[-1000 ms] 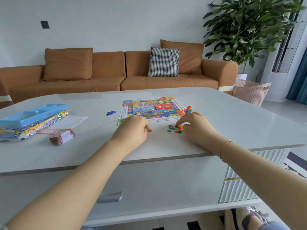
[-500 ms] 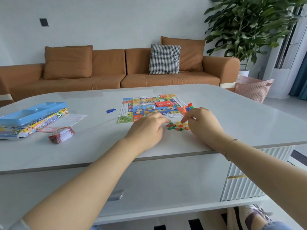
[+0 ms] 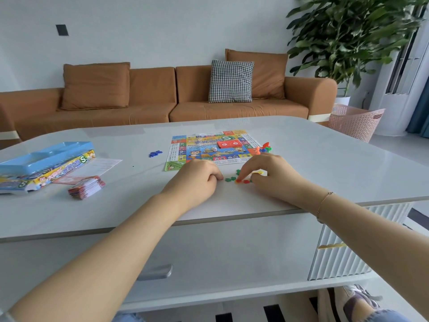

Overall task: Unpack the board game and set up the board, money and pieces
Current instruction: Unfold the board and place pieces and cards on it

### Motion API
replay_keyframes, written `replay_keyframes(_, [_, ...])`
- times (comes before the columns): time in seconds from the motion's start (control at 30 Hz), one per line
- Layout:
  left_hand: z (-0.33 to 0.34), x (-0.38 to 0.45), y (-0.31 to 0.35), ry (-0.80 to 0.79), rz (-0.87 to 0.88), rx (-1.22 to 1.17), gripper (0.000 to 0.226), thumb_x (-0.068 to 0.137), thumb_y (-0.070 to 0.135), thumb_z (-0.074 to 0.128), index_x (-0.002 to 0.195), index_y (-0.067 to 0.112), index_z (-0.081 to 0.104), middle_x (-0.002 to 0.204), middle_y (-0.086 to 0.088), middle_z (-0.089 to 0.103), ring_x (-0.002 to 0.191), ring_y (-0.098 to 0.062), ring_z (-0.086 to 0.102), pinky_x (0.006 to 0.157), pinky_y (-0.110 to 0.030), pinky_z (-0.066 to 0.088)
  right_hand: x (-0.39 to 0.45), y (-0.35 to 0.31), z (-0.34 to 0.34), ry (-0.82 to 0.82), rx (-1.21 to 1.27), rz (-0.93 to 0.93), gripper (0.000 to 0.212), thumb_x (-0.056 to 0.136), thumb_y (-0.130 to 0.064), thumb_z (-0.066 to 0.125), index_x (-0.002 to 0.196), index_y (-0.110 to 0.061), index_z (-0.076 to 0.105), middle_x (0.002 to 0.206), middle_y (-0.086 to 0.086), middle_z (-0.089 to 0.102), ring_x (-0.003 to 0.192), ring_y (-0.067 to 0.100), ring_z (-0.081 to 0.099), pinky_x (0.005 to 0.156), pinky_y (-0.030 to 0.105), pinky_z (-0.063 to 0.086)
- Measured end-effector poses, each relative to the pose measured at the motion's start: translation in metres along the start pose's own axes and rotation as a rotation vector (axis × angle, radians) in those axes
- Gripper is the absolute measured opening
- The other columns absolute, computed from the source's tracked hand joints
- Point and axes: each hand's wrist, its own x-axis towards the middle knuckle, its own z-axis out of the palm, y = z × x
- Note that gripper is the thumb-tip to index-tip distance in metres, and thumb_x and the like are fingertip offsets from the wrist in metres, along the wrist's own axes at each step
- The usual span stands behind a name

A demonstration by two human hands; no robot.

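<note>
The colourful game board [image 3: 185, 149] lies unfolded mid-table, with a red card deck [image 3: 229, 144] and a white die [image 3: 215, 149] on it. Plastic pawns [image 3: 264, 148] stand at its right corner. Small green, red and yellow house pieces [image 3: 241, 180] are scattered just in front of the board. My right hand [image 3: 274, 176] reaches into them and pinches a red piece with fingertips. My left hand [image 3: 197, 181] rests on the table with curled fingers, its tips beside a green piece [image 3: 228, 179]; nothing shows in it. A money stack [image 3: 87, 187] lies at the left.
The game box with a blue tray [image 3: 44, 162] on it sits at the far left, a paper sheet [image 3: 102, 163] beside it. Blue pieces [image 3: 155, 154] lie left of the board. Behind the white table [image 3: 325, 163] are a brown sofa, a plant and a pink basket [image 3: 355, 122].
My left hand moved right, back to the scattered pieces. My right hand shifted slightly toward me and its fingertips came down onto the red pieces. The camera moved a little.
</note>
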Motion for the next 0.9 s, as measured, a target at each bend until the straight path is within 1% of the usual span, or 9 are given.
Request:
replay_keyframes(0.07, [0.0,-0.001,0.0,0.018,-0.009,-0.018,0.038,0.084,-0.002,0.042,0.1,0.013,0.073,0.106,0.0,0.071,0.105,-0.015,0.06,0.093,-0.025,0.044,0.0,0.001,0.0,0.006,0.006,0.005,0.034,0.079,0.0,0.051,0.084,-0.023,0.075,0.097,-0.011,0.068,0.101,0.013,0.057,0.096,0.035,0.042])
replay_keyframes(0.17, [0.002,-0.002,0.003,0.045,0.018,-0.057,0.038,0.088,-0.002,0.042,0.109,0.014,0.07,0.112,0.0,0.066,0.105,-0.015,0.059,0.089,-0.021,0.042,0.001,0.002,-0.002,0.082,-0.001,0.071,0.035,0.08,0.0,0.049,0.085,-0.023,0.074,0.101,-0.005,0.068,0.102,0.015,0.055,0.092,0.032,0.043])
replay_keyframes(0.27, [0.006,-0.002,0.005,0.007,0.143,-0.05,0.043,0.085,-0.003,0.041,0.108,0.017,0.07,0.111,0.002,0.063,0.105,-0.018,0.056,0.09,-0.031,0.044,0.001,0.002,-0.004,0.108,0.019,0.114,0.037,0.08,0.002,0.047,0.082,-0.023,0.074,0.1,-0.001,0.068,0.098,0.017,0.056,0.086,0.029,0.043])
replay_keyframes(0.37, [0.008,-0.002,0.007,-0.033,0.169,0.002,0.047,0.084,-0.002,0.04,0.109,0.024,0.07,0.114,0.007,0.061,0.111,-0.017,0.05,0.094,-0.034,0.041,0.002,0.002,-0.002,0.099,0.007,0.093,0.036,0.079,0.002,0.048,0.076,-0.023,0.074,0.096,-0.001,0.07,0.098,0.018,0.058,0.089,0.033,0.045])
replay_keyframes(0.53, [0.007,-0.004,0.009,-0.056,0.203,-0.022,0.044,0.086,-0.002,0.043,0.108,0.024,0.071,0.114,0.004,0.061,0.112,-0.016,0.049,0.097,-0.029,0.037,0.002,0.005,0.0,0.08,-0.028,0.047,0.034,0.077,0.0,0.05,0.068,-0.021,0.075,0.089,-0.004,0.07,0.096,0.019,0.058,0.091,0.038,0.044])
replay_keyframes(0.67, [0.005,-0.005,0.008,-0.018,0.256,-0.001,0.021,0.089,0.016,0.057,0.099,0.025,0.074,0.105,0.009,0.064,0.102,-0.013,0.054,0.09,-0.031,0.043,0.003,0.005,-0.002,0.088,0.01,0.072,0.031,0.08,-0.002,0.052,0.073,-0.022,0.074,0.093,-0.005,0.071,0.094,0.015,0.059,0.089,0.032,0.045])
replay_keyframes(0.77, [0.001,-0.005,0.01,-0.009,0.237,-0.038,0.009,0.086,0.023,0.066,0.088,0.021,0.074,0.095,0.011,0.065,0.093,-0.008,0.054,0.081,-0.016,0.04,0.006,0.008,-0.002,0.094,0.031,0.127,0.026,0.084,-0.008,0.054,0.087,-0.025,0.074,0.105,-0.005,0.068,0.103,0.013,0.054,0.085,0.023,0.039])
replay_keyframes(0.83, [-0.001,-0.004,0.012,-0.021,0.198,-0.064,0.007,0.084,0.024,0.068,0.082,0.019,0.072,0.084,0.012,0.064,0.085,-0.005,0.053,0.069,-0.008,0.033,0.009,0.012,-0.001,0.059,0.012,0.136,0.022,0.085,-0.013,0.057,0.091,-0.027,0.073,0.109,-0.005,0.067,0.108,0.014,0.052,0.089,0.023,0.038])
replay_keyframes(0.9, [-0.001,-0.003,0.013,-0.021,0.178,-0.074,0.006,0.083,0.023,0.07,0.078,0.021,0.071,0.075,0.014,0.062,0.077,-0.004,0.055,0.063,-0.011,0.033,0.012,0.014,0.001,0.031,0.003,0.131,0.016,0.084,-0.02,0.062,0.087,-0.032,0.071,0.108,-0.005,0.066,0.109,0.015,0.052,0.094,0.028,0.04])
